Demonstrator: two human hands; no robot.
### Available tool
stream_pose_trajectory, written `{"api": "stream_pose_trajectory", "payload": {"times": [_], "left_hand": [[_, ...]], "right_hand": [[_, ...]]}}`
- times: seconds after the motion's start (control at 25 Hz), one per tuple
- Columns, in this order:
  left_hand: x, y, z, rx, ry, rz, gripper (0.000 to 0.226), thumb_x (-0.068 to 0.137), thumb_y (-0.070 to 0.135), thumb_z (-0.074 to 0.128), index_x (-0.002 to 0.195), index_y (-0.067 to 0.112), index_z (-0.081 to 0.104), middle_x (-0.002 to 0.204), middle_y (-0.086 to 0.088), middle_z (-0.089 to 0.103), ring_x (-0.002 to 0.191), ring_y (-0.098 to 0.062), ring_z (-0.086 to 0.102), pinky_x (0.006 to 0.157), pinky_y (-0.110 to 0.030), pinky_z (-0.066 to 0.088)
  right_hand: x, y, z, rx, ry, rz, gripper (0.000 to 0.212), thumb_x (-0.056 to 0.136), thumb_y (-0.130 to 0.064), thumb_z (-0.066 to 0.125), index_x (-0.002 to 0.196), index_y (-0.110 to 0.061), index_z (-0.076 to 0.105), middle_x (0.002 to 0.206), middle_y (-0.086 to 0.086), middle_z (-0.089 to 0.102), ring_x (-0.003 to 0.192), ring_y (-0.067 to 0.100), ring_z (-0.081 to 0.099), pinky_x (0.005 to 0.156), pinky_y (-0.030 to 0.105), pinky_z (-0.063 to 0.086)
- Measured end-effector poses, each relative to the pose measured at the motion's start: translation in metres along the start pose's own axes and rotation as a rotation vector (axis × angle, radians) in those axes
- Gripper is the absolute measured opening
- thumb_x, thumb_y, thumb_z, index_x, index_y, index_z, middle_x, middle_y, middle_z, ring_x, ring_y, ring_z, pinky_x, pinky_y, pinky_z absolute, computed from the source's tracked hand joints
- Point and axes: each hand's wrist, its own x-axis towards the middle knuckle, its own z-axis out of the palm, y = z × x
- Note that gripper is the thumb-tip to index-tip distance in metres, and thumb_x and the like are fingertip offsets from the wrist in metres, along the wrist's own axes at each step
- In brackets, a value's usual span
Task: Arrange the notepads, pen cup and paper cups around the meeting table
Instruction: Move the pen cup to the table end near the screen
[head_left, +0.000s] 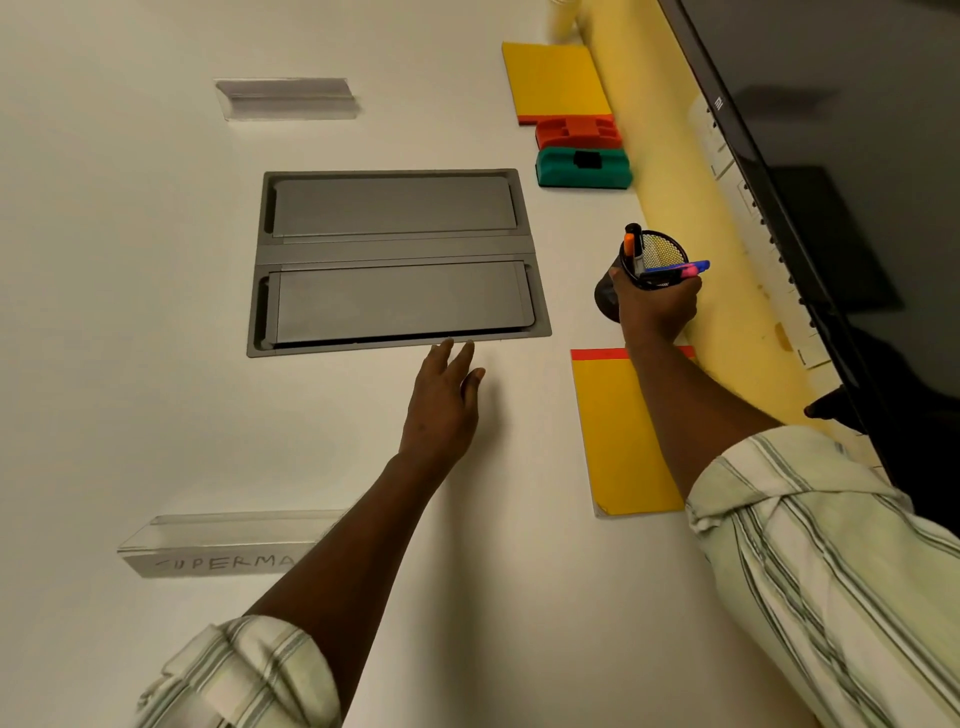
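My right hand (655, 306) grips a black mesh pen cup (655, 255) holding several markers, near the table's right edge. A yellow notepad with a red top strip (621, 441) lies under my right forearm. Farther back, a second yellow notepad (556, 80) lies flat on the table. At the top edge a blurred pale paper cup (562, 18) is partly cut off. My left hand (445, 402) rests flat on the white table (130, 312), fingers straight, fingertips at the front rim of the grey cable hatch (397, 260).
An orange eraser (577, 132) and a green eraser (584, 167) sit behind the pen cup. Two clear name-plate holders (285, 97) (223, 543) lie on the left. A black screen (831, 156) and a yellow wall strip border the right side.
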Motion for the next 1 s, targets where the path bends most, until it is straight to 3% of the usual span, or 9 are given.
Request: {"api": "stream_pose_trajectory", "payload": {"times": [0.16,0.32,0.52,0.64,1.0], "left_hand": [[-0.007,0.0,0.0,0.006,-0.029,-0.026,0.046,0.099,0.031,0.04,0.143,0.019,0.038,0.154,-0.005,0.029,0.145,-0.019,0.02,0.114,-0.028,0.018],[-0.013,0.003,-0.003,0.005,-0.032,-0.044,0.048,0.099,0.033,0.039,0.145,0.019,0.034,0.155,-0.003,0.026,0.146,-0.018,0.016,0.116,-0.03,0.017],[-0.032,0.013,-0.012,-0.013,-0.008,-0.027,0.048,0.099,0.03,0.039,0.144,0.015,0.034,0.153,-0.001,0.033,0.146,-0.019,0.016,0.117,-0.031,0.017],[-0.055,0.021,-0.015,-0.038,0.02,-0.05,0.046,0.1,0.027,0.039,0.143,0.014,0.037,0.15,-0.002,0.038,0.146,-0.022,0.018,0.116,-0.031,0.018],[-0.152,0.049,-0.024,-0.057,0.021,-0.105,0.044,0.1,0.026,0.038,0.14,0.01,0.04,0.141,-0.012,0.049,0.144,-0.029,0.022,0.113,-0.037,0.026]], "right_hand": [[0.003,0.006,0.001,-0.021,-0.017,0.025,0.084,0.065,-0.029,0.087,0.13,-0.001,0.042,0.131,0.013,0.056,0.118,0.025,0.058,0.091,0.026,0.05],[-0.011,0.012,-0.005,-0.191,-0.058,0.136,0.097,0.074,-0.028,0.081,0.145,0.002,0.022,0.147,0.017,0.035,0.136,0.029,0.037,0.106,0.032,0.038],[-0.074,0.013,-0.026,-0.145,0.035,-0.079,0.059,0.086,-0.014,0.067,0.134,-0.001,0.037,0.136,0.018,0.046,0.121,0.028,0.052,0.086,0.021,0.042],[-0.126,0.017,-0.048,-0.195,-0.007,-0.17,0.046,0.089,-0.014,0.063,0.128,-0.002,0.043,0.129,0.018,0.052,0.113,0.027,0.055,0.081,0.021,0.042],[-0.259,0.05,-0.128,-0.426,-0.335,-0.344,0.031,0.092,-0.021,0.059,0.115,-0.002,0.052,0.115,0.016,0.058,0.105,0.031,0.055,0.084,0.04,0.051]]}}
